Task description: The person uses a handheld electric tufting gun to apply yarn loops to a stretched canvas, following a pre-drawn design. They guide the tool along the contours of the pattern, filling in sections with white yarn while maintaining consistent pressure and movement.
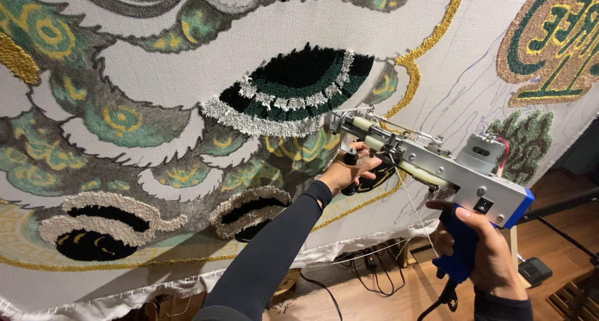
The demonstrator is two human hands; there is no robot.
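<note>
A silver tufting gun point(437, 162) with a blue handle points its needle tip at a large stretched cloth point(156, 77) printed with a green, gold and black pattern. My right hand point(483, 252) grips the blue rear handle. My left hand point(350, 170), in a long black sleeve, is closed around the black front grip under the gun's nose. The tip touches the cloth at the lower right end of a tufted black, dark green and silver patch point(293, 87). Thin yarn runs down from the gun.
Other tufted areas sit on the cloth: black and cream shapes point(100, 224) at lower left, a gold and green emblem point(555, 34) at upper right. Cables point(368, 274) lie on the wooden floor point(387, 296) below the cloth. A dark stand point(561, 221) rises at right.
</note>
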